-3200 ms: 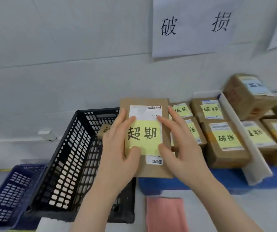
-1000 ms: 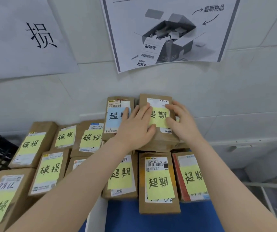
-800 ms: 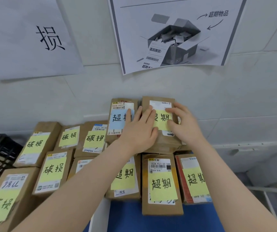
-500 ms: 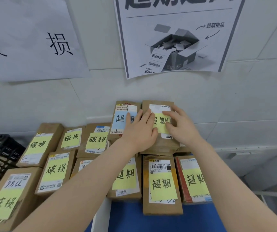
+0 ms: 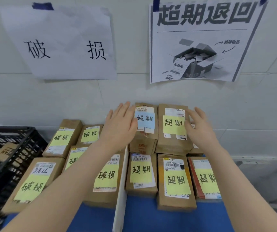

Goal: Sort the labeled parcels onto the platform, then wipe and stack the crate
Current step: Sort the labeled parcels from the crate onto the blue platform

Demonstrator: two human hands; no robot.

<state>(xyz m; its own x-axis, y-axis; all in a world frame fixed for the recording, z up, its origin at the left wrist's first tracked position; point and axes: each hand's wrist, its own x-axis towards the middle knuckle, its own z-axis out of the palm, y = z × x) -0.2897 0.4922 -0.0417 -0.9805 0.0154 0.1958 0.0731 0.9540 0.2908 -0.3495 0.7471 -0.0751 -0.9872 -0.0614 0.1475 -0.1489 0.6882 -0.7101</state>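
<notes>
Both arms reach forward, left hand (image 5: 119,127) and right hand (image 5: 199,129) flat, fingers spread.

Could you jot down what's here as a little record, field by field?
Hands: left hand and right hand open, holding nothing
Left group: parcels noted 破损, under the 破损 sign
Right group: parcels noted 超期, under the 超期退回 poster
Between groups: white divider on the blue platform
Far left: black crate, something brown inside

White tiled wall (image 5: 34,101), a handwritten sheet (image 5: 64,30) and a printed poster (image 5: 201,37) blue-taped on it
</notes>
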